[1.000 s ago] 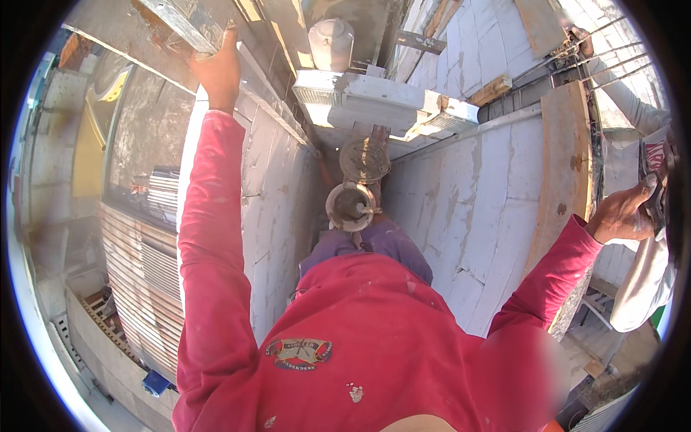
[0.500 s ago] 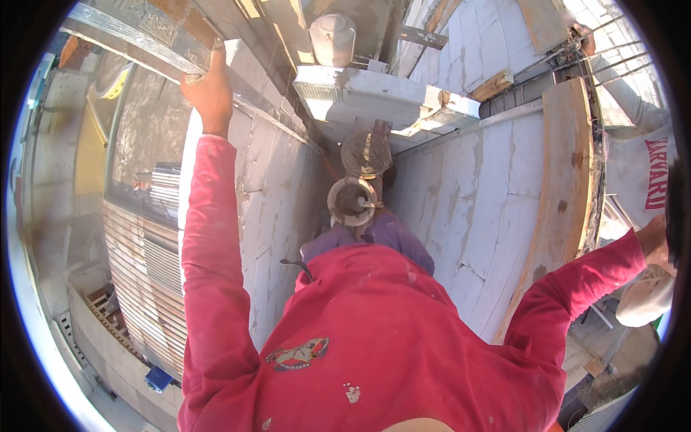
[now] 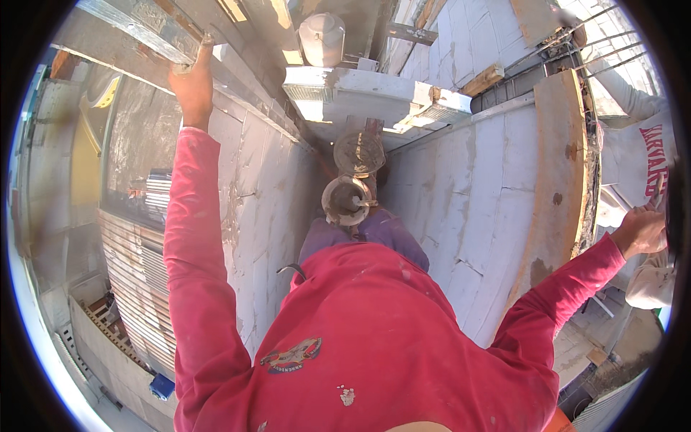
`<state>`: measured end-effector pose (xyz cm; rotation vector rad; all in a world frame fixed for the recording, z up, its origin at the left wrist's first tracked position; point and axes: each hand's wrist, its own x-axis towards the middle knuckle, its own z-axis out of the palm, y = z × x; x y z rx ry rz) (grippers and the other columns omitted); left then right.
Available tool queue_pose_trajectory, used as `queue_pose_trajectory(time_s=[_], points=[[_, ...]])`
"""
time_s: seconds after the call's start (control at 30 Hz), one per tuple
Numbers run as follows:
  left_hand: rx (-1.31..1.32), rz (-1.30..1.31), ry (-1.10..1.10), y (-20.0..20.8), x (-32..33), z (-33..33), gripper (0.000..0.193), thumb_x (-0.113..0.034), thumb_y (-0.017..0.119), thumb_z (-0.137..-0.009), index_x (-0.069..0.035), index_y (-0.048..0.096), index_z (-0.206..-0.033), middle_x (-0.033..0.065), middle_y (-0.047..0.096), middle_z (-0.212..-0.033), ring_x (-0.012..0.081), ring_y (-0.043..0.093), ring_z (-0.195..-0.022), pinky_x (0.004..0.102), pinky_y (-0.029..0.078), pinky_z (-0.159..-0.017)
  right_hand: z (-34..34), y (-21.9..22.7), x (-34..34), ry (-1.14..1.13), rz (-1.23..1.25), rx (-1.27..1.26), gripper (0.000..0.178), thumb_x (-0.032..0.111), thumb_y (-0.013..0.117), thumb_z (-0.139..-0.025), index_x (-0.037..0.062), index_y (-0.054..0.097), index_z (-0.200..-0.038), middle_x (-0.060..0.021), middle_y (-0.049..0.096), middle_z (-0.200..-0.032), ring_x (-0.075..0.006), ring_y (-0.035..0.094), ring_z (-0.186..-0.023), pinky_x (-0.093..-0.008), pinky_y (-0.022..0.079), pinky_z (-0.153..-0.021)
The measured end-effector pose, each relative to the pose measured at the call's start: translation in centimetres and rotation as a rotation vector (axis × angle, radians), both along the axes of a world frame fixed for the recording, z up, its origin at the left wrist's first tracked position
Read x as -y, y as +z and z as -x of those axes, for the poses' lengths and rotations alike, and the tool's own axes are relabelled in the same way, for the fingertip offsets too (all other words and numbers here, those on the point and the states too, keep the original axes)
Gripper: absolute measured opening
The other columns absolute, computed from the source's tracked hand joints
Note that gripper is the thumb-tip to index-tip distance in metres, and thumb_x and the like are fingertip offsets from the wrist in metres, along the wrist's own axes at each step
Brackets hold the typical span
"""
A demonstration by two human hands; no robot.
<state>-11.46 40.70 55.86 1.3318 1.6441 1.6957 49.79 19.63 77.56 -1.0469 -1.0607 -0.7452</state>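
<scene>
The left hand (image 3: 193, 83) stays up, its grip closed on the edge of a grey plank (image 3: 137, 27) overhead. The right hand (image 3: 639, 232) has slid farther out — now beside a co-worker's white sleeve (image 3: 640, 155), grip unclear.

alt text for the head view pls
Looking straight down a narrow gap between two pale block walls, a person in a red sweatshirt braces the left hand on a metal beam and the right hand beside another person's white sleeve.
</scene>
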Motion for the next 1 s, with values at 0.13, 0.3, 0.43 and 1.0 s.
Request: queue_pose_trajectory(time_s=[0.13, 0.3, 0.43, 1.0], points=[[0.014, -0.029, -0.064, -1.0, -0.3, -0.3, 0.058, -0.024, 0.084, -0.090, 0.005, 0.057, -0.133, 0.0108, 0.065, -0.124, 0.0207, 0.060, -0.116, 0.0346, 0.045, -0.103, 0.3, -8.3, 2.4, 0.083, 0.327, -0.342, 0.035, 0.023, 0.057, -0.107, -0.0085, 0.053, -0.123, -0.0217, 0.068, -0.115, -0.0303, 0.071, -0.101, -0.0423, 0.061, -0.088], [0.017, -0.025, -0.080, -1.6, 3.0, -0.2, 0.085, -0.024, 0.082, -0.091, 0.003, 0.032, -0.154, 0.0176, 0.047, -0.148, 0.0275, 0.049, -0.134, 0.0392, 0.038, -0.114, 4.2, -22.1, 8.1, -0.081, 0.998, -0.168, 0.029, 0.021, 0.064, -0.103, -0.0015, 0.063, -0.085, -0.0082, 0.064, -0.087, -0.0178, 0.060, -0.081, -0.0324, 0.048, -0.075], [-0.054, 0.005, 0.040, -3.1, 9.8, -4.7, 0.100, -0.021, 0.083, -0.088, 0.000, 0.015, -0.159, 0.0225, 0.027, -0.160, 0.0340, 0.032, -0.148, 0.0482, 0.028, -0.123, 9.2, -29.2, 12.0, 0.016, 1.265, -0.192, 0.024, 0.015, 0.064, -0.098, -0.0018, 0.062, -0.080, -0.0111, 0.060, -0.084, -0.0222, 0.060, -0.079, -0.0360, 0.049, -0.075], [-0.856, 0.181, -0.626, -8.0, 22.4, -11.7, 0.126, -0.056, 0.077, -0.082, -0.002, -0.002, -0.164, 0.0305, 0.005, -0.168, 0.0481, 0.008, -0.157, 0.0610, 0.009, -0.125, 29.7, -29.7, 3.4, 1.600, 1.873, -0.681, 0.045, 0.035, 0.070, -0.098, -0.0060, 0.068, -0.116, -0.0125, 0.069, -0.101, -0.0176, 0.062, -0.092, -0.0348, 0.051, -0.084]])
